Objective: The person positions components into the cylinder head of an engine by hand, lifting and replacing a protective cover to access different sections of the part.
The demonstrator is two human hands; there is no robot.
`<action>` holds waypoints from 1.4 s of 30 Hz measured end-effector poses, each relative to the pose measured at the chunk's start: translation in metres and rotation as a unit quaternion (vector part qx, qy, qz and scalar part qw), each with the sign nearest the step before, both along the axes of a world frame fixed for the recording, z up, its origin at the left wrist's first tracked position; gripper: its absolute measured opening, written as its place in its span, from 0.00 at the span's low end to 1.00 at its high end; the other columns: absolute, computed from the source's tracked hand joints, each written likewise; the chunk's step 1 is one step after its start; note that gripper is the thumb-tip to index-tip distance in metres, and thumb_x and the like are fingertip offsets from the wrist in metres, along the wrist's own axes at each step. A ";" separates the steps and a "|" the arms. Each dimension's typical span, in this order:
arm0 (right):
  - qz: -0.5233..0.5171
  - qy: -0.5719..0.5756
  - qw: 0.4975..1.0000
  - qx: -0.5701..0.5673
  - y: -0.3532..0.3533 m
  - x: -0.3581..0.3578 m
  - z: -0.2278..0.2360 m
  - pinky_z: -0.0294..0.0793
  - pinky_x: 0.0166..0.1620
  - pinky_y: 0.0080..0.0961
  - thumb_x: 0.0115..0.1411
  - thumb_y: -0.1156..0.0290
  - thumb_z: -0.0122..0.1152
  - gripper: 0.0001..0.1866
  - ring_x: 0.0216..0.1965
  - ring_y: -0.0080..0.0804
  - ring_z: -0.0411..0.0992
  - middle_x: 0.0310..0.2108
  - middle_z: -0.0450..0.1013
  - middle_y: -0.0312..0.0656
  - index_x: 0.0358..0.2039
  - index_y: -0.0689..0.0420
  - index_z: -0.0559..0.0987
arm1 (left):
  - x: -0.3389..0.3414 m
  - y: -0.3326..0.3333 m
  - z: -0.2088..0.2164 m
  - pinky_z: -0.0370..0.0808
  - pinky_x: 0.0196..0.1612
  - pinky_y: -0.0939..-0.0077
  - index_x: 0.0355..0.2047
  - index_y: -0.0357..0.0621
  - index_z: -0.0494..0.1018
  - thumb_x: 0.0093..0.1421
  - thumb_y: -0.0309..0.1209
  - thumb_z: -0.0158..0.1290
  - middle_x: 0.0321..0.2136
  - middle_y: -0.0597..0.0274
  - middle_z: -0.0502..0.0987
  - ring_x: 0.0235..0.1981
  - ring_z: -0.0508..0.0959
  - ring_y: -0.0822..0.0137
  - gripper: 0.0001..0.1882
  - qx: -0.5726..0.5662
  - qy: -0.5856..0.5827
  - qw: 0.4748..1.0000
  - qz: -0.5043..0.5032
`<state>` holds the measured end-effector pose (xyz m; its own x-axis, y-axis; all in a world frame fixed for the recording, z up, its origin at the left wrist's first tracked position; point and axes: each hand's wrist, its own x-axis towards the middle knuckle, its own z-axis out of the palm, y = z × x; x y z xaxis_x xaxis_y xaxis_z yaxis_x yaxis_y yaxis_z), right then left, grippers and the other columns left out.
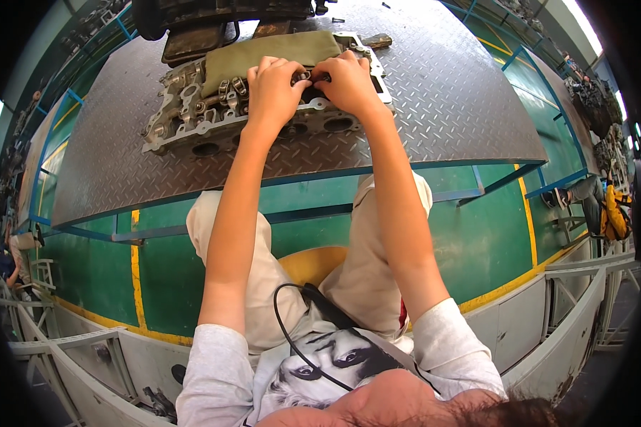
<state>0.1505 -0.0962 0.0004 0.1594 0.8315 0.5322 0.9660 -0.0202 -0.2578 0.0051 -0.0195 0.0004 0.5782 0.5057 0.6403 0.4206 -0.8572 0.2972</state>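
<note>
A metal engine cylinder head (185, 117) lies on the table in front of me, with round ports along its near side. Across its top and far part is spread an olive-green cloth (271, 53). My left hand (274, 85) rests over the middle of the cylinder head, fingers bent and closed around a small metal part. Close beside it, my right hand (345, 82) is curled too, its thumb and fingers pinched at the same spot. The small part between them is mostly hidden by my fingers. Left of my hands, several metal valve-train parts (231, 91) show on the head.
The table (463, 121) has a tread-plate top and a blue frame. A large dark engine assembly (214, 14) stands at its far side. A short dark piece (377, 41) lies right of the cloth, and small bolts lie farther back. Other people sit at both far sides.
</note>
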 end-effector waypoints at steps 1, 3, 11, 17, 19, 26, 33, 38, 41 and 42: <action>0.000 -0.002 1.000 0.001 0.000 0.001 -0.001 0.57 0.52 0.40 0.50 0.70 0.64 0.06 0.45 0.38 0.69 0.31 0.79 0.35 0.30 0.49 0.84 | 0.000 -0.001 0.000 0.62 0.52 0.64 0.33 0.44 0.80 0.52 0.33 0.63 0.34 0.64 0.79 0.47 0.71 0.62 0.10 0.001 -0.005 1.000 0.002; -0.005 0.000 1.000 -0.013 0.001 -0.001 -0.001 0.57 0.52 0.39 0.47 0.71 0.65 0.07 0.47 0.38 0.68 0.30 0.79 0.35 0.29 0.49 0.84 | 0.000 -0.001 -0.001 0.62 0.52 0.64 0.33 0.44 0.80 0.52 0.33 0.63 0.34 0.64 0.79 0.47 0.71 0.62 0.10 0.005 -0.012 1.000 0.008; -0.051 -0.064 0.989 -0.122 0.019 0.002 0.004 0.58 0.52 0.40 0.49 0.69 0.60 0.06 0.49 0.43 0.65 0.35 0.78 0.39 0.27 0.48 0.85 | 0.005 -0.001 -0.004 0.63 0.51 0.62 0.42 0.48 0.78 0.54 0.32 0.60 0.37 0.61 0.78 0.48 0.71 0.58 0.14 0.002 0.012 1.000 0.026; -0.110 -0.112 0.973 -0.169 0.029 -0.005 0.004 0.61 0.58 0.45 0.49 0.60 0.65 0.16 0.58 0.48 0.62 0.49 0.74 0.45 0.37 0.54 0.84 | 0.005 0.011 -0.006 0.67 0.49 0.59 0.43 0.49 0.77 0.54 0.34 0.59 0.39 0.59 0.77 0.48 0.71 0.54 0.15 0.043 0.036 0.998 0.024; -0.115 -0.127 0.972 -0.161 0.033 -0.013 0.001 0.62 0.57 0.45 0.47 0.61 0.65 0.16 0.57 0.47 0.62 0.48 0.74 0.43 0.37 0.53 0.84 | -0.001 0.014 -0.010 0.67 0.49 0.58 0.43 0.49 0.77 0.55 0.34 0.59 0.38 0.60 0.77 0.49 0.71 0.55 0.14 0.055 0.021 0.998 0.030; -0.122 -0.120 0.973 -0.156 0.036 -0.005 -0.007 0.60 0.52 0.34 0.49 0.63 0.62 0.13 0.53 0.42 0.63 0.45 0.73 0.42 0.34 0.53 0.84 | 0.006 -0.001 -0.003 0.63 0.54 0.61 0.44 0.46 0.76 0.57 0.30 0.57 0.40 0.61 0.76 0.52 0.69 0.57 0.14 -0.015 0.028 0.999 0.011; -0.126 -0.151 0.963 -0.185 0.044 -0.013 -0.002 0.57 0.51 0.32 0.52 0.59 0.61 0.15 0.52 0.39 0.62 0.46 0.73 0.39 0.38 0.50 0.84 | 0.001 0.001 0.000 0.63 0.55 0.62 0.44 0.46 0.76 0.56 0.28 0.57 0.41 0.62 0.76 0.52 0.69 0.59 0.14 -0.023 0.023 0.999 0.013; -0.116 -0.187 0.949 -0.227 0.046 -0.016 0.002 0.59 0.52 0.30 0.55 0.58 0.58 0.16 0.53 0.37 0.63 0.48 0.73 0.39 0.41 0.50 0.83 | 0.003 0.002 -0.003 0.64 0.53 0.62 0.44 0.46 0.76 0.55 0.27 0.58 0.42 0.60 0.76 0.51 0.70 0.57 0.15 -0.019 0.024 0.999 0.021; -0.082 -0.221 0.949 -0.209 0.040 -0.008 0.004 0.63 0.51 0.29 0.53 0.61 0.60 0.14 0.52 0.38 0.65 0.47 0.73 0.40 0.38 0.52 0.84 | 0.003 0.002 -0.004 0.64 0.53 0.61 0.45 0.46 0.75 0.55 0.28 0.58 0.41 0.61 0.76 0.51 0.70 0.57 0.15 0.001 0.016 1.000 0.015; -0.070 -0.226 0.952 -0.195 0.035 -0.003 0.003 0.65 0.50 0.29 0.52 0.62 0.61 0.13 0.51 0.38 0.66 0.46 0.74 0.40 0.36 0.52 0.84 | 0.003 0.001 -0.004 0.64 0.53 0.61 0.44 0.46 0.75 0.55 0.28 0.58 0.41 0.61 0.76 0.51 0.70 0.58 0.15 0.003 0.015 1.000 0.013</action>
